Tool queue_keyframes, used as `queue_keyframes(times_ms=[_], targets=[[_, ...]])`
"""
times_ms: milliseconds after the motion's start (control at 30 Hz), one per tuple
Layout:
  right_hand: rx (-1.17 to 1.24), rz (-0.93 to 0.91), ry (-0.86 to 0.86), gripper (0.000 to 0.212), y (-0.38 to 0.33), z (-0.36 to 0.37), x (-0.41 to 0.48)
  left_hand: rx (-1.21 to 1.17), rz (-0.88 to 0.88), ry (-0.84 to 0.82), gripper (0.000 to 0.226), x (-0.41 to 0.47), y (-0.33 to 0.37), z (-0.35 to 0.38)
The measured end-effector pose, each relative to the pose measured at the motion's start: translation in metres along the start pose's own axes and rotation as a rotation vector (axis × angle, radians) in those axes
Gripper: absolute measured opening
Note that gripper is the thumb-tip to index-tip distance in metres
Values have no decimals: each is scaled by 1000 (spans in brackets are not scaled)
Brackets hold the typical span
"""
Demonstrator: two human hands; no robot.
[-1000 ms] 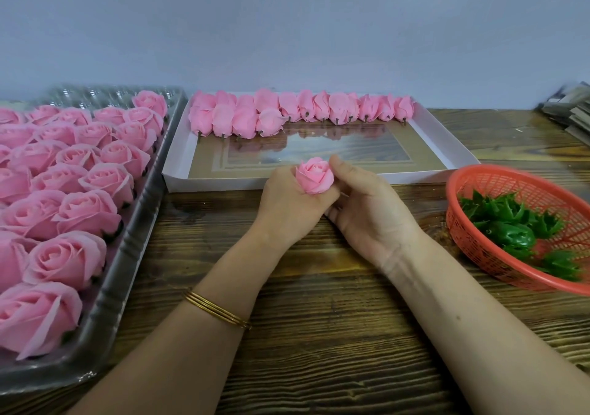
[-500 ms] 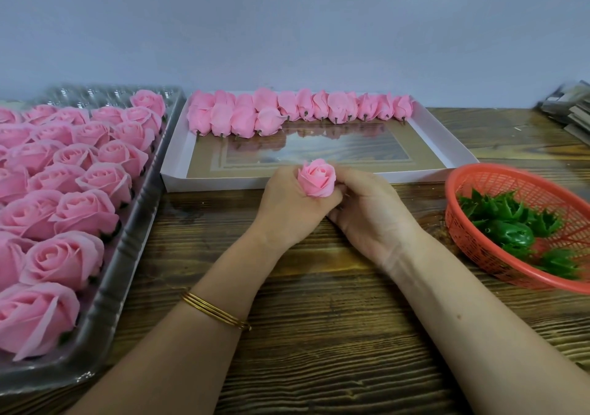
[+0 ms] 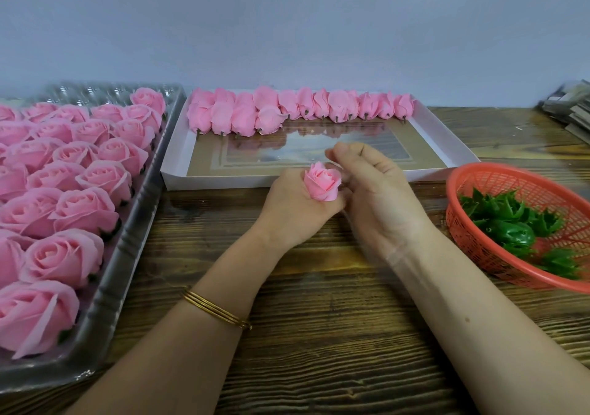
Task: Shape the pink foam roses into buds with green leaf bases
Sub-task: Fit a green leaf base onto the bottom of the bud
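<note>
Pink foam rose: gripped in left hand. Right hand: loosely curled, blurred, just beside it. Green leaf bases: farther right.

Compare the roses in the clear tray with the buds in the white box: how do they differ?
The tray roses are open, rounded blooms; the box buds are narrow, petals folded shut. The tray roses sit facing up; the box buds lie on their sides, bases toward the camera. The tray roses fill many rows; the box buds form barely two. Both are pink.
</note>
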State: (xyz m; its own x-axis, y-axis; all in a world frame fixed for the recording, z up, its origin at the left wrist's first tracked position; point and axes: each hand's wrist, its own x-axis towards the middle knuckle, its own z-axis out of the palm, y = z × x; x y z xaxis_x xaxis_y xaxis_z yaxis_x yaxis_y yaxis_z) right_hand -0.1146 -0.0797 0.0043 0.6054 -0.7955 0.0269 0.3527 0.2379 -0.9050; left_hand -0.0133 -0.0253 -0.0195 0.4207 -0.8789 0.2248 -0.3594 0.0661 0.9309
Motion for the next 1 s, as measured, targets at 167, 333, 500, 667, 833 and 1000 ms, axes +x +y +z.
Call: queue_keyframes(times_ms=[167,333,500,667,833,1000], targets=[[-160,-76,-37,12,5,7,-5,-34,-17,-49,22,-1,3,-1],[-257,-118,-43,12,7,7,-8,-6,33,-53,19,-1,8,0],[-328,-129,-15,17,10,6,-8,92,-35,-27,23,-3,9,1],[-323,-105,-33,23,11,6,-9,141,-49,-29,14,-3,8,0],[-293,-47,-75,27,9,4,-9,168,-47,-35,11,-2,6,-1],[-246,10,-104,44,5,2,-7,128,-52,-45,14,-1,4,-1]])
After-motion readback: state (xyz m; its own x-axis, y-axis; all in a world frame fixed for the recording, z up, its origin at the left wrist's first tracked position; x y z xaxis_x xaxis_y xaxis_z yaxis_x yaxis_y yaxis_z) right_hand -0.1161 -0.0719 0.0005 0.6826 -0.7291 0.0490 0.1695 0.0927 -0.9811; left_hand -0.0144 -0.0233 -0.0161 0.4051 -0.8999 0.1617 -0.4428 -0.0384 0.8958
